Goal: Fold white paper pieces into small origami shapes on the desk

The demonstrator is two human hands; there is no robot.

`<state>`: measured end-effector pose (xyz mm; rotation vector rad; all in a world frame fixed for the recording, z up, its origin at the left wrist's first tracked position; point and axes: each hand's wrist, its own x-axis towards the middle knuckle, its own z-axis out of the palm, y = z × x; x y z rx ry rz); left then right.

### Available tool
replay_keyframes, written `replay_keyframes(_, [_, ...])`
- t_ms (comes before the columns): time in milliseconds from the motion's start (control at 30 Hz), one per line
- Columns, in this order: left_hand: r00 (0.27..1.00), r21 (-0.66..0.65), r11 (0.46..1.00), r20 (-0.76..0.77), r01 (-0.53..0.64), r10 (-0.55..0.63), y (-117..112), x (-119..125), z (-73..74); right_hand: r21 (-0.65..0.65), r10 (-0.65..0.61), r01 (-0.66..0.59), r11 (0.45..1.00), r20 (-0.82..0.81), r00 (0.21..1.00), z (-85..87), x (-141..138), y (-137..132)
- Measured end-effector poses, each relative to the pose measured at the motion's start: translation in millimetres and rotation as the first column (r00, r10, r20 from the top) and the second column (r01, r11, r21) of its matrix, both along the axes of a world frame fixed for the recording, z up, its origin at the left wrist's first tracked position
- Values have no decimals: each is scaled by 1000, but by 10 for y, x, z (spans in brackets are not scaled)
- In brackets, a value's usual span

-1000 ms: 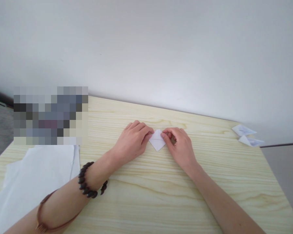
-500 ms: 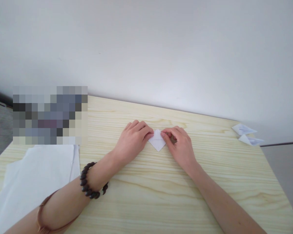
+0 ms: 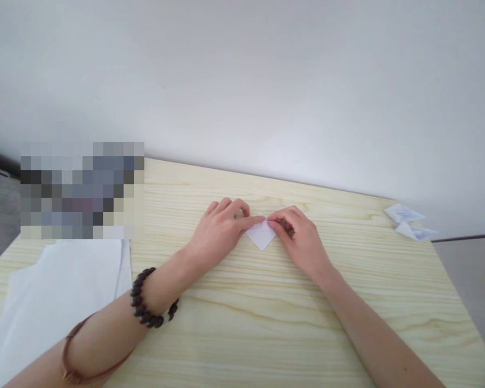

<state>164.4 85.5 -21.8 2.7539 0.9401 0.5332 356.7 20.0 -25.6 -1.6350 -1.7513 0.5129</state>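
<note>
A small white folded paper [image 3: 261,235], pointed toward me, lies flat on the pale wooden table [image 3: 242,323] between my hands. My left hand [image 3: 220,230] rests to its left, index finger stretched along the paper's upper edge, the other fingers curled. My right hand [image 3: 299,237] sits to its right, thumb and fingers pinched on the paper's top right edge. The two fingertips almost meet at the paper's top. A dark bead bracelet [image 3: 145,302] circles my left wrist.
A loose stack of white paper sheets [image 3: 56,302] lies at the table's left. Two folded white paper figures [image 3: 408,223] sit at the far right corner. A blurred-out patch [image 3: 82,190] covers the far left. A white wall rises behind the table.
My left index finger has slid rightward along the paper's top edge to meet my right fingertips, covering the upper point. The paper has stayed in place.
</note>
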Motion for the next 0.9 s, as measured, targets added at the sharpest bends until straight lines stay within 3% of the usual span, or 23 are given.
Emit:
replay_keyframes(233, [998,33,999,-58,-5,7,-5,-5,-13,-32,91,-91,995,-20,996,26,172,42])
replay_keyframes(433, [999,12,1000,-51,-1,1,6,-5,-20,-10,101,-101,995,-58,993,12,152,26])
replay_keyframes(900, [1000,-40,999,-27,-2,1,18,-4,-7,-112,157,-173,979,-140,978,59,213,56])
